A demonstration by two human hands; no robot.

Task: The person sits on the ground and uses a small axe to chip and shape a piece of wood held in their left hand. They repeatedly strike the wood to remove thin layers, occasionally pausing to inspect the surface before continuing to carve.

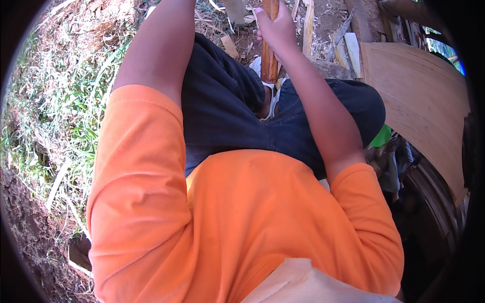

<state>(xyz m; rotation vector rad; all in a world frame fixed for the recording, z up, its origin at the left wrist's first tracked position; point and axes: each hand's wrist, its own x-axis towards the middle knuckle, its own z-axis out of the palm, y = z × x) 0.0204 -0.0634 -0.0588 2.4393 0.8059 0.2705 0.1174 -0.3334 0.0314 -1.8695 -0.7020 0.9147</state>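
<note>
My right hand (pixel 278 31) is closed around a reddish-brown wooden handle (pixel 270 65), with the thumb lying along its side. The handle runs roughly upright in the picture, its near end just above my shoes (pixel 273 96) and its far end cut off by the top edge. Whatever the handle belongs to is out of sight. My left arm (pixel 156 48) reaches forward past the top edge, so my left hand does not show.
I sit with dark-trousered legs (pixel 227 111) folded. Grass (pixel 76 91) and bare soil lie at the left. Wood scraps (pixel 230 46) and shavings litter the ground ahead. A broad, curved wooden sheet (pixel 419 96) stands at the right, near a green object (pixel 381 136).
</note>
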